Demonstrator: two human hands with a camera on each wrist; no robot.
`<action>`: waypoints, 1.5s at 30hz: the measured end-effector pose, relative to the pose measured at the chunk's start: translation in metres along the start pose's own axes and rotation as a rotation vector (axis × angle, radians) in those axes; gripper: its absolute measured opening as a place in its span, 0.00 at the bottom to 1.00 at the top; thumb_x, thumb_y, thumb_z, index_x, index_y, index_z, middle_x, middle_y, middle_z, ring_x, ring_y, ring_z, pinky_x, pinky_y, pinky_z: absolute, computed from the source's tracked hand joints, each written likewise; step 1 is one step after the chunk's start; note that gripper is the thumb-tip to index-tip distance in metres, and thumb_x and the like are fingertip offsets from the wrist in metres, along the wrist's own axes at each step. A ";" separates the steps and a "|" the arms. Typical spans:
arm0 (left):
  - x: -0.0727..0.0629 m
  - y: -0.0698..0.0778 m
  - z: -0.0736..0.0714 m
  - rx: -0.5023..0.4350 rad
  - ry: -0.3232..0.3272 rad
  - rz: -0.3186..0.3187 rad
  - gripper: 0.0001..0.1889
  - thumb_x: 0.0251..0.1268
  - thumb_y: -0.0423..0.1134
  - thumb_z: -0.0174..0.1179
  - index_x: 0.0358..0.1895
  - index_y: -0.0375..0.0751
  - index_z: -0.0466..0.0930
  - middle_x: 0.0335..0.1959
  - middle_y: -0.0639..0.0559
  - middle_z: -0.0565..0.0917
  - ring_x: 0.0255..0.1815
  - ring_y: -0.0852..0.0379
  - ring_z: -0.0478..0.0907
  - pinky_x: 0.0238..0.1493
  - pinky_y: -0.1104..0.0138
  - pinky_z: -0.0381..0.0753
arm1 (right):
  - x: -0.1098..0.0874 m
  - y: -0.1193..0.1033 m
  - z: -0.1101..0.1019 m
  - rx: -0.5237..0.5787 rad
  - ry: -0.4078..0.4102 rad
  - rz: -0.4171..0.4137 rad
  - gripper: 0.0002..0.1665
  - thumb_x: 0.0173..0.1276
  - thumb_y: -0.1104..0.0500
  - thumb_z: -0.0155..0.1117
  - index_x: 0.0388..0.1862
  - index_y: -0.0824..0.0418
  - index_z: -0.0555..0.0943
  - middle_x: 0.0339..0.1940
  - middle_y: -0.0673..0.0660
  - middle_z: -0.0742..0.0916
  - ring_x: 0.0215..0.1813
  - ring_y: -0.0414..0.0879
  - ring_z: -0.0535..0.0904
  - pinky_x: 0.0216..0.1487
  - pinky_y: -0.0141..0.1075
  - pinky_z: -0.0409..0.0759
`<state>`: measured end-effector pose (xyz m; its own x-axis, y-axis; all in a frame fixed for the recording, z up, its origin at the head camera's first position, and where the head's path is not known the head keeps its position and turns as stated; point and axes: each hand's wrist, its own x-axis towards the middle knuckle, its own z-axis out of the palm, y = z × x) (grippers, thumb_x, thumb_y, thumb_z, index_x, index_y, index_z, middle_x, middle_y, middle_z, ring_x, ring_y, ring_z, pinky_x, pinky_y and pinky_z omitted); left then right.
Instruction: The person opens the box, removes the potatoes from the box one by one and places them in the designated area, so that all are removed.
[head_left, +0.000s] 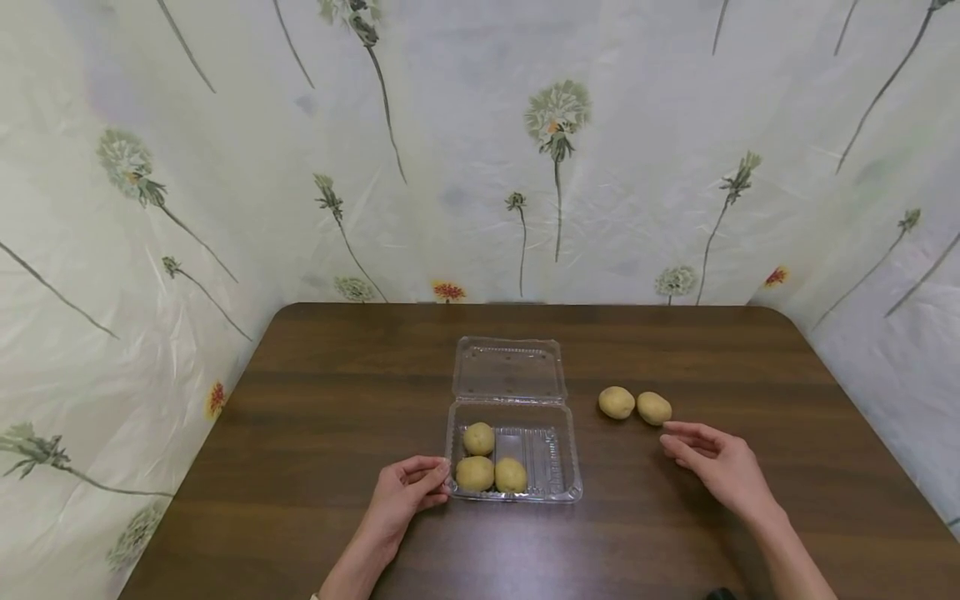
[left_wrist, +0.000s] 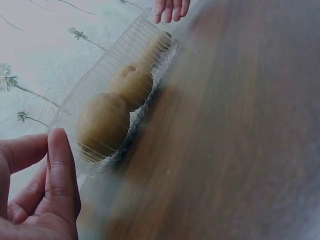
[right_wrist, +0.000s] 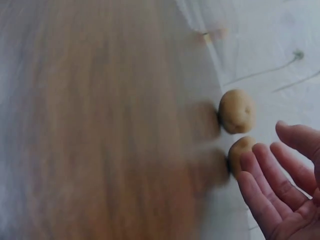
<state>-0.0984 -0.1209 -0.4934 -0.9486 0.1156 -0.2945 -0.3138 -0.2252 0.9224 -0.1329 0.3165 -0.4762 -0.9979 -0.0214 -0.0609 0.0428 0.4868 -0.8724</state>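
Note:
A clear plastic clamshell container (head_left: 555,454) lies on the table with its lid (head_left: 510,367) folded back. Three potatoes (head_left: 475,473) sit in its left half. At the container's left front corner, my left hand (head_left: 405,496) pinches the rim between thumb and fingers; the left wrist view shows this grip close up. Two more potatoes lie side by side right of the container, a left one (head_left: 617,402) and a right one (head_left: 654,408). My right hand (head_left: 720,467) is beside the right potato, fingers extended and thumb apart; whether the fingertips touch it I cannot tell.
The dark wooden table (head_left: 337,375) carries all of this. Behind it and at both sides hangs a pale sheet (head_left: 450,125) printed with dandelions. A small black object (head_left: 721,593) shows at the bottom edge, near the right forearm.

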 end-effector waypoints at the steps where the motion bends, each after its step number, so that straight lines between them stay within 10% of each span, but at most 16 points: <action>1: 0.000 0.000 0.000 0.001 -0.001 0.000 0.21 0.65 0.37 0.66 0.52 0.21 0.77 0.33 0.46 0.84 0.31 0.58 0.82 0.39 0.66 0.85 | -0.001 -0.002 0.000 -0.005 -0.004 -0.006 0.33 0.70 0.44 0.63 0.64 0.64 0.75 0.49 0.62 0.86 0.46 0.41 0.85 0.44 0.33 0.84; 45: 0.000 0.000 0.000 -0.002 -0.010 0.014 0.20 0.64 0.37 0.66 0.51 0.21 0.77 0.32 0.46 0.84 0.31 0.58 0.82 0.38 0.67 0.85 | -0.009 -0.073 0.058 0.008 -0.199 -0.285 0.16 0.65 0.55 0.71 0.51 0.58 0.84 0.45 0.56 0.88 0.44 0.42 0.85 0.44 0.34 0.84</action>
<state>-0.0986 -0.1214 -0.4934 -0.9525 0.1217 -0.2791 -0.3005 -0.2284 0.9260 -0.1243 0.2302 -0.4405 -0.9409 -0.3257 0.0930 -0.2351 0.4302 -0.8716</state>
